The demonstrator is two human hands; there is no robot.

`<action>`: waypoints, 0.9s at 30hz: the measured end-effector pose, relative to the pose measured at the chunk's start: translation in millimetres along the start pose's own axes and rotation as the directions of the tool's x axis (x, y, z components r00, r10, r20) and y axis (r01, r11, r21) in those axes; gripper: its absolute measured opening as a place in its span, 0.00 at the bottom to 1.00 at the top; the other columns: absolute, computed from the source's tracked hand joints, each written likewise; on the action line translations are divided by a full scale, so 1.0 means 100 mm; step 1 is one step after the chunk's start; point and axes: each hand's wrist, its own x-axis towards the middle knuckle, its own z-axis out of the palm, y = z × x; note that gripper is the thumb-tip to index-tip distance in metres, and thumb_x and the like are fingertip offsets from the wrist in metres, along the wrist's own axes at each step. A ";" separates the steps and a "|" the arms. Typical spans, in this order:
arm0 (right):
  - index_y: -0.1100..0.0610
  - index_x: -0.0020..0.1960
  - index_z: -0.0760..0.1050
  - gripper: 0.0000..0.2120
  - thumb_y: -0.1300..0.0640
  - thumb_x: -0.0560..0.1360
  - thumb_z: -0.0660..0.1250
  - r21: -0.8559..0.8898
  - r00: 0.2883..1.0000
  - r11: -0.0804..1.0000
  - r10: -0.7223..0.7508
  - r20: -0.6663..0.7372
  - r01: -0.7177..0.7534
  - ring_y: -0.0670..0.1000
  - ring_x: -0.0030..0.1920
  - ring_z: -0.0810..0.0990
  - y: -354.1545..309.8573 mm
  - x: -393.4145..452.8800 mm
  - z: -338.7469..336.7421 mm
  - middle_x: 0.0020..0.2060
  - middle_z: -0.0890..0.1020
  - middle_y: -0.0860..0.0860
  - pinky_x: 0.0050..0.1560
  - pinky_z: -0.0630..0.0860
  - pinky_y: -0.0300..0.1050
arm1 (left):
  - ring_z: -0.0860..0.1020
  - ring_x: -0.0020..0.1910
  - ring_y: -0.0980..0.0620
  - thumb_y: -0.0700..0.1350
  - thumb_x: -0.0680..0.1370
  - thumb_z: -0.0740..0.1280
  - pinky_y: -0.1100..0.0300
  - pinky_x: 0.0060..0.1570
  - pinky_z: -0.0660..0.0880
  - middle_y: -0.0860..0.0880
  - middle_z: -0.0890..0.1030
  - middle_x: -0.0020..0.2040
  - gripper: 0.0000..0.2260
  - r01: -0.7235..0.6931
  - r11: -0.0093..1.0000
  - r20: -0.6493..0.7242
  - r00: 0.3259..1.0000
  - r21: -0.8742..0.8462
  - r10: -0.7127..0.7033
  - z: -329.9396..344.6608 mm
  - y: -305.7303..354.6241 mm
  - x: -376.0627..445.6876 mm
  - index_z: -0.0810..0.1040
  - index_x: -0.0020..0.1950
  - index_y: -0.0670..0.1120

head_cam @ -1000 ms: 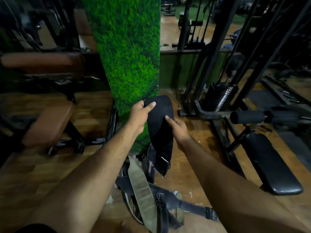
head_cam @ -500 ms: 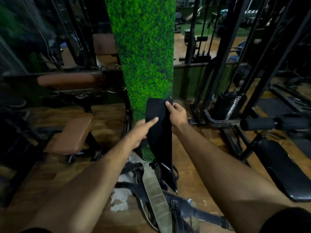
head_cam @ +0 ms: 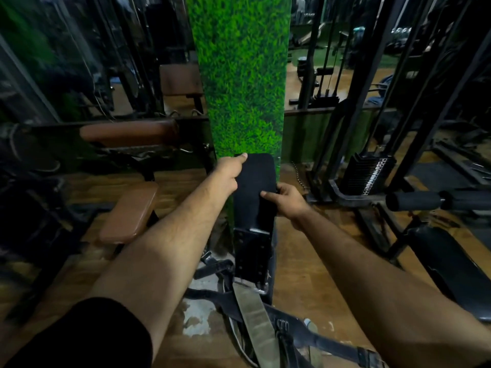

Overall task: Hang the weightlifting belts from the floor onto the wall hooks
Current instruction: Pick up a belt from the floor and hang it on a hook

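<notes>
This is a gym. A weight stack (head_cam: pixel 368 173) sits in a black cable frame (head_cam: pixel 342 123), padded brown benches (head_cam: pixel 127 211) stand at left, a black bench (head_cam: pixel 451 266) at right, and lifting belts (head_cam: pixel 255 322) lie on the wooden floor (head_cam: pixel 305 274).

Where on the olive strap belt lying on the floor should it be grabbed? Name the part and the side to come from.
Grip the olive strap belt at its upper end, just below the held black belt, coming from above. There the strap lies flat and uncovered. Lower down it is tangled with the dark belts, so pulling there would likely drag the pile. Both the left hand and right hand are occupied now.
</notes>
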 end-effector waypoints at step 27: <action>0.61 0.58 0.82 0.16 0.56 0.81 0.58 0.125 0.891 0.973 -0.122 -0.437 0.194 0.53 0.37 0.78 -1.09 -0.03 0.18 0.42 0.83 0.56 0.34 0.75 0.40 | 0.82 0.35 0.53 0.32 0.79 0.66 0.59 0.37 0.82 0.46 0.85 0.36 0.09 -0.267 0.956 0.433 0.881 0.120 0.192 -0.29 1.12 -0.89 0.81 0.47 0.45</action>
